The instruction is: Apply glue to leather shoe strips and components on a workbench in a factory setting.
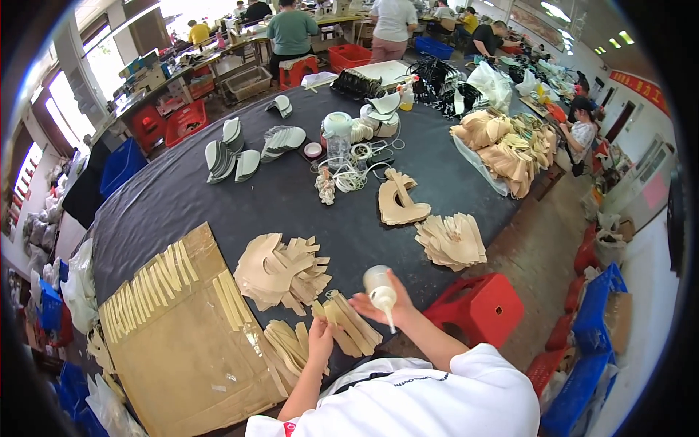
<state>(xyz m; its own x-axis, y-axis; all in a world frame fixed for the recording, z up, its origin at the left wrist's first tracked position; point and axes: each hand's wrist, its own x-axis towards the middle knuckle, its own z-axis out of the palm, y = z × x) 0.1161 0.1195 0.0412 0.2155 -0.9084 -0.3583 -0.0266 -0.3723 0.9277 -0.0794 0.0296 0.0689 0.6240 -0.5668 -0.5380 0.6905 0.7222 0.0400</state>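
Observation:
A white squeeze bottle with a thin nozzle is in my right hand, tilted so the nozzle points down toward me. Some fingers of that hand stretch out to the left, beside the bottle. My left hand is closed at the fingertips on the end of a tan strip, by a bundle of similar strips. Another pile of yellowish strips lies just left of that hand. Beyond it sits a heap of tan curved pieces.
A cardboard sheet at left carries a row of pale strips. More tan pieces lie to the right. Farther back are a clear jar, white cords and grey curved pieces. A red stool stands at the table's right edge.

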